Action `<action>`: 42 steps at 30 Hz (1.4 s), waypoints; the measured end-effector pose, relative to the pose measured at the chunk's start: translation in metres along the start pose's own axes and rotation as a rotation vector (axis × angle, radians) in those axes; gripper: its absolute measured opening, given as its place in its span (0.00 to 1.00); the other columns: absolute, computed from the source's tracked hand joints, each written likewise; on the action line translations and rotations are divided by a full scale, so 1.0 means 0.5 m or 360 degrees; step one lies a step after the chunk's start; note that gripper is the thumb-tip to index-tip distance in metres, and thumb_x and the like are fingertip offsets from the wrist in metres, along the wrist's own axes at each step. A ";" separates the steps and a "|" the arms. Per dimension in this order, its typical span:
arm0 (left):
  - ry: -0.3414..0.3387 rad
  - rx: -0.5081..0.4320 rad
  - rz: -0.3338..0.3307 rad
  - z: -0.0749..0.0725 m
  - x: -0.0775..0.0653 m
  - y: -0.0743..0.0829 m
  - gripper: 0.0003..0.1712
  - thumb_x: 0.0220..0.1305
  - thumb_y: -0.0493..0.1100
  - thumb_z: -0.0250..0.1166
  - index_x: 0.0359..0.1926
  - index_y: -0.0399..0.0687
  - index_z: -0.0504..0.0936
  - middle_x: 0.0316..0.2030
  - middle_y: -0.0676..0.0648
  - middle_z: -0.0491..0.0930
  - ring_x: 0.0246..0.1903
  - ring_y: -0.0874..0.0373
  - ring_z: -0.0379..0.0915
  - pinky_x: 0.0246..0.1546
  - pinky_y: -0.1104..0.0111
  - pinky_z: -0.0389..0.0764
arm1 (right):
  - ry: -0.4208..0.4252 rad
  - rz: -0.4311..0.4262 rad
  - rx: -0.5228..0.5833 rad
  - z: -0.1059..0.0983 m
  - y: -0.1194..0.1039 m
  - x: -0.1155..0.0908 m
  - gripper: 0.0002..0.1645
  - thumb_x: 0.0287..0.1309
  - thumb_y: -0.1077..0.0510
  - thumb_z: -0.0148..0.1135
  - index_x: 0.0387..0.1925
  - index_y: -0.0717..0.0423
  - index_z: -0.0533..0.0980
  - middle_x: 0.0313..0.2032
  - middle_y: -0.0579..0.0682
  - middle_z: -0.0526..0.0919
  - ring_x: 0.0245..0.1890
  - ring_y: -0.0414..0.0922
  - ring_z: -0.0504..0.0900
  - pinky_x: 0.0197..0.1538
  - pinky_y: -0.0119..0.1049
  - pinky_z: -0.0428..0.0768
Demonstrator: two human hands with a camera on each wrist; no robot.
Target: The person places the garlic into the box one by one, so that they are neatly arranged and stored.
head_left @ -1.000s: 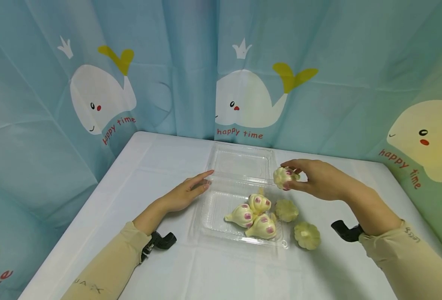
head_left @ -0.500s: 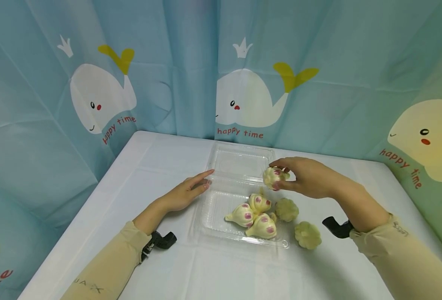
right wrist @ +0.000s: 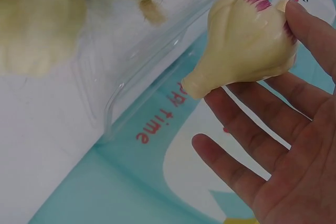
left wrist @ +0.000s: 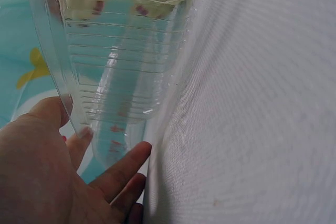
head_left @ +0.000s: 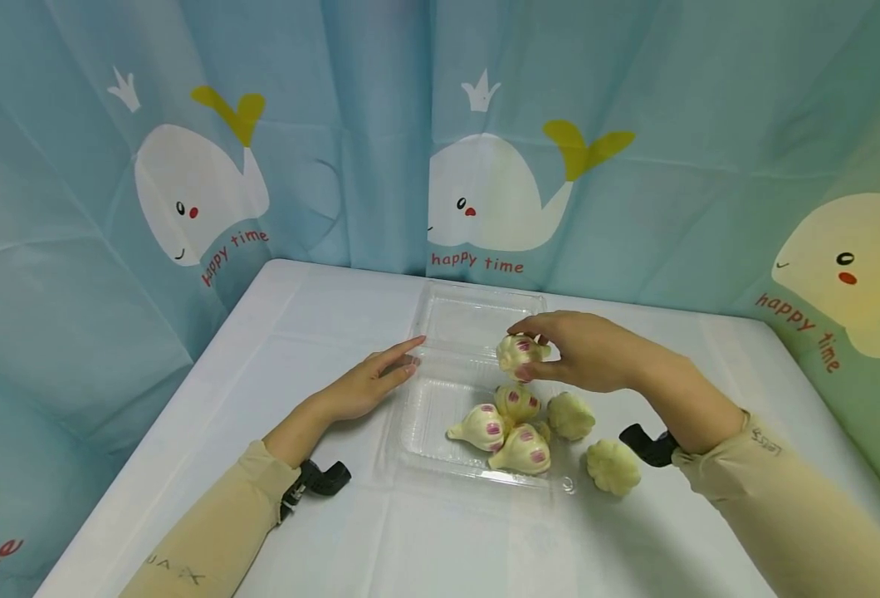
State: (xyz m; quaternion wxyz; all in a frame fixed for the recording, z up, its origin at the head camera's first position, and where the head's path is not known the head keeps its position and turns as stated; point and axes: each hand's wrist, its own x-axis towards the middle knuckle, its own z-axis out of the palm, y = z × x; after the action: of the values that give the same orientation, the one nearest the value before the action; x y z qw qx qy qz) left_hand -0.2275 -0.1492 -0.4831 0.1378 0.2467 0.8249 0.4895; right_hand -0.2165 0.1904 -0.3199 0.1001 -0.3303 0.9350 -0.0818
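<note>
My right hand (head_left: 597,350) pinches a garlic bulb (right wrist: 249,40) between thumb and fingers; its purple streaks and narrow neck show in the right wrist view. It is held over the back part of a clear plastic box (head_left: 432,403), whose lid (head_left: 470,320) lies folded back. Inside the box, three more garlic bulbs (head_left: 477,428) are bunched toward the right. At the box's left side is my left hand (head_left: 361,389), its fingers loosely extended. In the left wrist view, the thumb and a fingertip (left wrist: 83,134) are right at the clear wall.
Two pale, lobed round pieces (head_left: 613,468) sit on the white tabletop (head_left: 320,307), one close to the box's right side and one nearer the front. A blue curtain (head_left: 380,166) with printed whales stands behind the table and along its sides.
My right hand has carried the garlic bulb leftward, from the box's right edge to over its back part. The left hand and the other bulbs stay in place.
</note>
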 end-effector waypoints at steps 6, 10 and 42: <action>0.0002 -0.0006 -0.0001 0.000 0.001 0.000 0.34 0.83 0.59 0.48 0.83 0.66 0.53 0.76 0.45 0.65 0.77 0.49 0.60 0.76 0.46 0.62 | -0.0051 -0.0033 0.0028 0.004 -0.014 0.020 0.35 0.66 0.41 0.69 0.68 0.49 0.74 0.54 0.45 0.85 0.56 0.46 0.82 0.60 0.51 0.80; -0.0001 -0.0011 0.0001 0.000 0.001 -0.001 0.34 0.83 0.59 0.48 0.83 0.67 0.53 0.77 0.45 0.64 0.77 0.48 0.59 0.76 0.45 0.62 | -0.0064 -0.0063 0.0023 0.008 -0.022 0.029 0.34 0.66 0.40 0.68 0.68 0.48 0.75 0.53 0.44 0.84 0.54 0.44 0.83 0.59 0.49 0.80; -0.0010 -0.0006 0.0009 -0.001 0.003 -0.002 0.34 0.83 0.58 0.49 0.83 0.66 0.53 0.76 0.45 0.67 0.78 0.49 0.59 0.78 0.46 0.59 | -0.0276 -0.0135 0.0068 0.053 -0.079 0.094 0.33 0.68 0.40 0.66 0.69 0.48 0.73 0.56 0.44 0.85 0.58 0.46 0.84 0.63 0.49 0.80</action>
State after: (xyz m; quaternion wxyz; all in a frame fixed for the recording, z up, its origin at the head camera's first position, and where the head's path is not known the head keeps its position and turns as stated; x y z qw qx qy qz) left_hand -0.2293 -0.1489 -0.4837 0.1395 0.2503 0.8229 0.4906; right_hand -0.2223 0.1280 -0.3431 0.1841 -0.3731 0.9061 -0.0770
